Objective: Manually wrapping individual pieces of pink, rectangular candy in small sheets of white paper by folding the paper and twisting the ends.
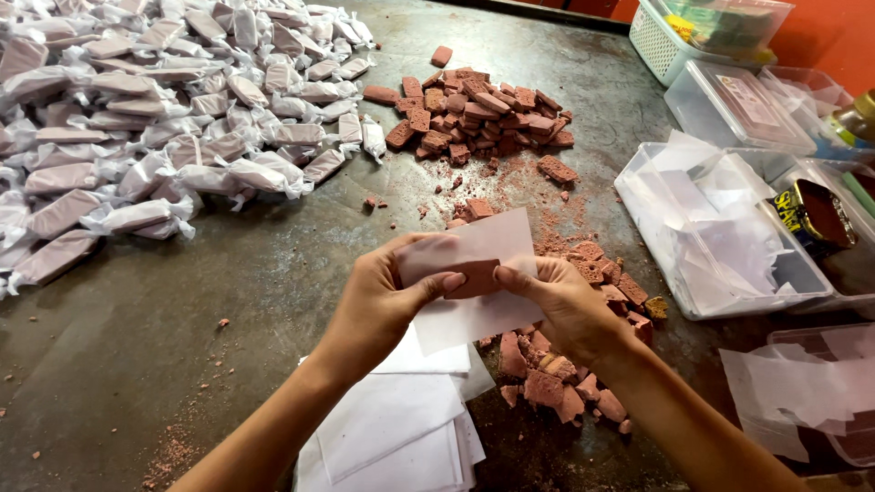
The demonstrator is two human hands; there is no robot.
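Hands both pinching, left hand and right hand gripping brown block against translucent wrapper sheet, paper stack below.

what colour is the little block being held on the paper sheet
Reddish-brown, like the loose blocks behind; the block shows best in the head view.

both forearms are bare, no sleeves, rings or watch; fingernails are short and unpainted.
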